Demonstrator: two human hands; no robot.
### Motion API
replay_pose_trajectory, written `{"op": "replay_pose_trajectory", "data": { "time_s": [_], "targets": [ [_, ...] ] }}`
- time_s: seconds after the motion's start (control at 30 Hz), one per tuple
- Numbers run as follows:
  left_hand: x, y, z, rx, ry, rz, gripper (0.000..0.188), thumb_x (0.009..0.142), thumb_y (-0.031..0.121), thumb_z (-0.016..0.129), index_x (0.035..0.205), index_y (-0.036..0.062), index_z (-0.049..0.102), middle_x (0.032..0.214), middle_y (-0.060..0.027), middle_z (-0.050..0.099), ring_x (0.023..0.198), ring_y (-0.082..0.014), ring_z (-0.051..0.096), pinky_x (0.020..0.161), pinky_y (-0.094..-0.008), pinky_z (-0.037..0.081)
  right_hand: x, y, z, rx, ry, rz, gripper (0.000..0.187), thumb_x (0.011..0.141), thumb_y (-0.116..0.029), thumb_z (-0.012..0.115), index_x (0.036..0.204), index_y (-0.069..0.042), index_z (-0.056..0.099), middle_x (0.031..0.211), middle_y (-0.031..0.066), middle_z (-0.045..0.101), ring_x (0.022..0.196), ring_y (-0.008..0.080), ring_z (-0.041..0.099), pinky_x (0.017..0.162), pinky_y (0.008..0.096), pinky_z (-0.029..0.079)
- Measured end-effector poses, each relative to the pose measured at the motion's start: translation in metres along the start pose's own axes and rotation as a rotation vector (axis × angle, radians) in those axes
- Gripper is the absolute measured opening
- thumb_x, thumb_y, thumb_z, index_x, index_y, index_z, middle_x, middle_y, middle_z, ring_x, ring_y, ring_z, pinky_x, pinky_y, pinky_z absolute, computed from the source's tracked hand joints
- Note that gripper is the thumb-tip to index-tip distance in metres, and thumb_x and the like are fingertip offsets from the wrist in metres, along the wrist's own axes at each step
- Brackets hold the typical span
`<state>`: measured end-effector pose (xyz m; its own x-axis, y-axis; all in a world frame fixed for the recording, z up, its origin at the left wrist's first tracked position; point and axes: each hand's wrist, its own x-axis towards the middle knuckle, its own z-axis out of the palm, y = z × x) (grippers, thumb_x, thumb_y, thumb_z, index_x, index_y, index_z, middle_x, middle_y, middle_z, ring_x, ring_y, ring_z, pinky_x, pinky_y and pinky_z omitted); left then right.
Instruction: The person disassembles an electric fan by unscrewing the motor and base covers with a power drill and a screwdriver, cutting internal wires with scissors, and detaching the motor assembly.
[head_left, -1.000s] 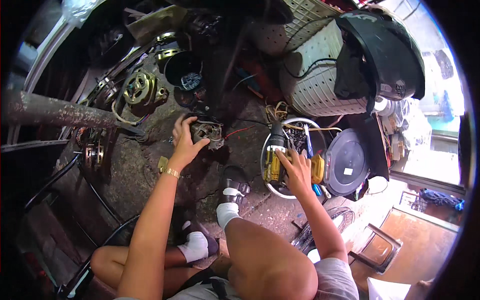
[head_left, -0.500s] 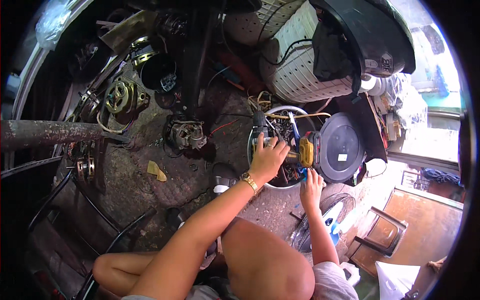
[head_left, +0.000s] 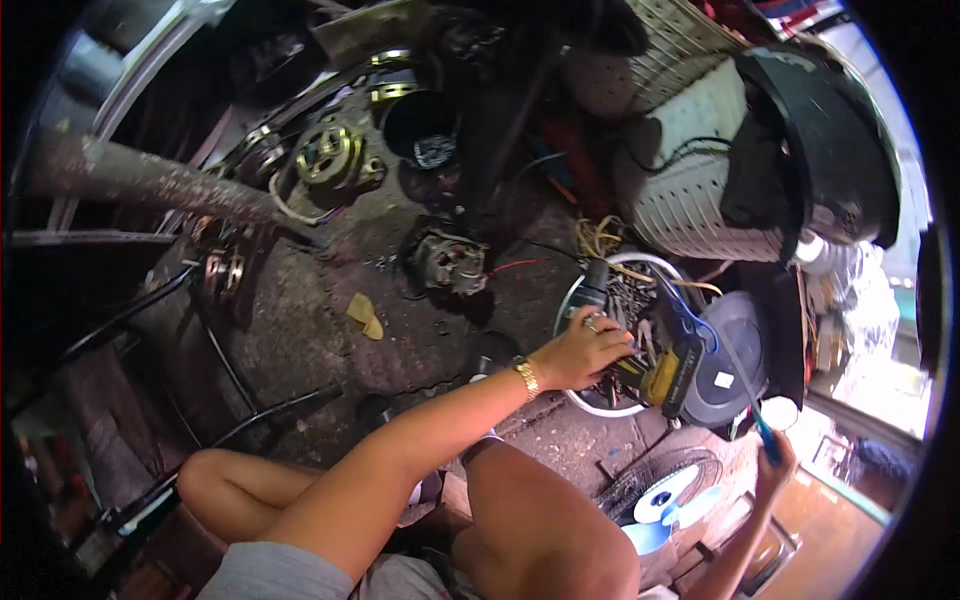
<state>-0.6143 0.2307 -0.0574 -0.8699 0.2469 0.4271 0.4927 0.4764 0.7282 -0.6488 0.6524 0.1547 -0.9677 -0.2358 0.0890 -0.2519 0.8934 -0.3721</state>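
Note:
A yellow-and-black cordless drill (head_left: pixel 662 374) lies across the round metal basin (head_left: pixel 566 330), which is full of small metal parts and tools. My left hand (head_left: pixel 580 355), with a gold watch at its wrist, curls over the middle of the drill. Out to the right, my right hand (head_left: pixel 776 462) grips the blue handle of a long, thin-shafted screwdriver (head_left: pixel 764 425). Its shaft points up and left across a round black lid (head_left: pixel 744 330) beside the basin. A blue cable or handle (head_left: pixel 690 308) lies at the basin's right side.
A motor (head_left: pixel 450 262) lies on the dirty floor left of the basin, near a yellow scrap (head_left: pixel 364 315). More motor parts (head_left: pixel 335 155) are farther back. A white perforated drum (head_left: pixel 690 200) stands behind, and a fan (head_left: pixel 662 490) lies in front of the basin.
My right hand has moved away from the basin to the right, bringing the screwdriver out. My left hand stays on the drill, which tilts more. The whole view has shifted and turned.

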Motion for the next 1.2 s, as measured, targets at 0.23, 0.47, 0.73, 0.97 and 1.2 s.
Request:
{"op": "replay_pose_trajectory", "data": {
  "time_s": [0.23,0.47,0.73,0.97,1.2],
  "targets": [
    [-0.014,0.009,-0.047,0.098,0.307,-0.125,0.051,0.069,0.026,0.075,0.114,0.0133,0.055,0.117,-0.0057,0.055,0.121,-0.0241,0.045,0.101,-0.0534,0.024,-0.055,-0.093,0.036,0.311,-0.331,0.202,0.053,0.084,-0.010,0.057,0.136,-0.004,0.049,0.075,-0.0018,0.053,0.054,0.0045,0.045,0.045,0.0193,0.039],
    [-0.103,-0.074,-0.167,0.375,0.537,-0.860,0.120,0.052,0.045,0.088,0.143,0.0024,0.023,0.142,-0.0209,0.031,0.132,-0.0387,0.031,0.109,-0.0497,0.024,-0.025,-0.258,0.117,0.390,-0.673,0.210,0.044,0.079,-0.001,0.060,0.123,0.001,0.059,0.075,0.0097,0.062,0.067,0.0109,0.054,0.063,0.0272,0.045],
    [-0.101,-0.095,-0.180,0.033,0.325,-0.945,0.123,0.051,0.039,0.090,0.144,-0.0020,0.022,0.140,-0.0242,0.037,0.132,-0.0388,0.034,0.110,-0.0434,0.030,-0.013,-0.278,0.123,0.348,-0.784,0.251,0.043,0.080,0.002,0.060,0.124,0.000,0.059,0.085,0.0144,0.068,0.074,0.0094,0.057,0.068,0.0273,0.047],
    [-0.103,-0.102,-0.176,0.108,0.349,-0.912,0.122,0.048,0.039,0.091,0.140,-0.0059,0.025,0.128,-0.0231,0.043,0.119,-0.0410,0.042,0.102,-0.0451,0.038,-0.013,-0.278,0.123,0.365,-0.740,0.320,0.042,0.080,0.001,0.059,0.123,0.003,0.059,0.098,0.0166,0.070,0.080,0.0097,0.060,0.073,0.0263,0.048],
    [-0.104,-0.102,-0.178,0.100,0.375,-0.883,0.115,0.048,0.038,0.091,0.136,-0.0062,0.031,0.123,-0.0218,0.044,0.115,-0.0409,0.044,0.099,-0.0449,0.039,0.007,-0.293,0.110,0.203,-0.745,0.087,0.041,0.079,0.001,0.062,0.121,0.001,0.060,0.086,0.0181,0.067,0.069,0.0171,0.061,0.064,0.0306,0.048]
  ]
}}
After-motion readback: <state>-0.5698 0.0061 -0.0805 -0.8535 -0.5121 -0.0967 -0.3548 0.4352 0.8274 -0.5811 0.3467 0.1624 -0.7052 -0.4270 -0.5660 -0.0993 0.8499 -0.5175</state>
